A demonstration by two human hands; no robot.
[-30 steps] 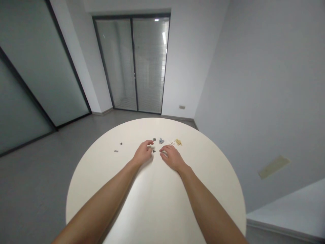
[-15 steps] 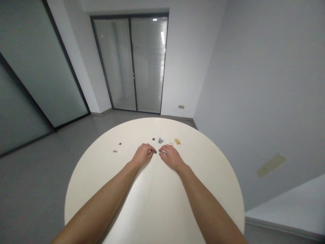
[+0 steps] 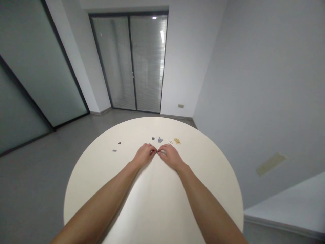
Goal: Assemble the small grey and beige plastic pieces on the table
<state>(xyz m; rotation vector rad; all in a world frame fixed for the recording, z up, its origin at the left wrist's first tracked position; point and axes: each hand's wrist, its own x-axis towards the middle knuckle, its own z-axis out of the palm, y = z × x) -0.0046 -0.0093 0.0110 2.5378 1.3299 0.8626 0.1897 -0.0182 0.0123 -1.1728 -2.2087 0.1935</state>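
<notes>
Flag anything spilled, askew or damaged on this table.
Nothing stands out. The yellow pieces, white pieces and blue-grey pieces lie in loose clusters on the table. The small piece between the left hand and right hand is mostly hidden, and all are too small to check for damage.

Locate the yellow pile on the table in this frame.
In the head view, the yellow pile lies on the far part of the round table, right of centre, just right of the white pieces and beyond the right hand.

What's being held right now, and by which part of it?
A tiny dark piece appears pinched at the fingertips of the left hand and right hand; which part can't be told.
</notes>
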